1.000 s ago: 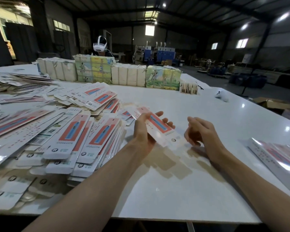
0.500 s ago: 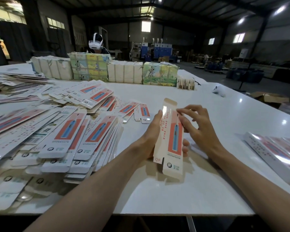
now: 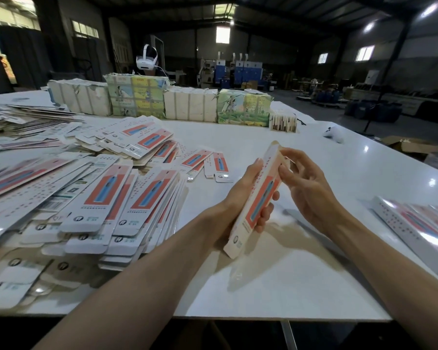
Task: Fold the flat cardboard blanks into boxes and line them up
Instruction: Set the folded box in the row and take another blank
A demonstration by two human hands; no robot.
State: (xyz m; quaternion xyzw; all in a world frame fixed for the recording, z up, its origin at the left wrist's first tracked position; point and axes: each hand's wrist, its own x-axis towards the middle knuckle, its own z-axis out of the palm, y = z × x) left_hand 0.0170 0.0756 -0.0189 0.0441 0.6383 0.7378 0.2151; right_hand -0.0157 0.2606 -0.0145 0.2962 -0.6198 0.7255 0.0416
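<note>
Carton: a long, narrow carton (image 3: pixel 257 203) with a red and blue panel is held in the air at centre frame, over the desk (image 3: pixel 288 274). It is tilted, with its top end leaning away to the upper right.
Left hand: the left hand (image 3: pixel 240 198) grips the carton's lower half, thumb along the near side and fingers wrapped round behind.
Right hand: the right hand (image 3: pixel 306 188) pinches the top end between index finger and thumb, its other fingers loose.
Just changed: a second ago the piece lay flat in the left hand with the right hand apart. Half a second ago it stood upright, still flat. Now it shows a side wall, so it has been opened into a sleeve.
Meaning: the body is formed and the end flaps come next. The top flap seems still untucked, though the fingers hide it.
Supply: flat blanks (image 3: pixel 127 198) are heaped across the left of the frame.
Done: finished boxes (image 3: pixel 415 223) lie side by side at the right edge, where this carton probably goes.
</note>
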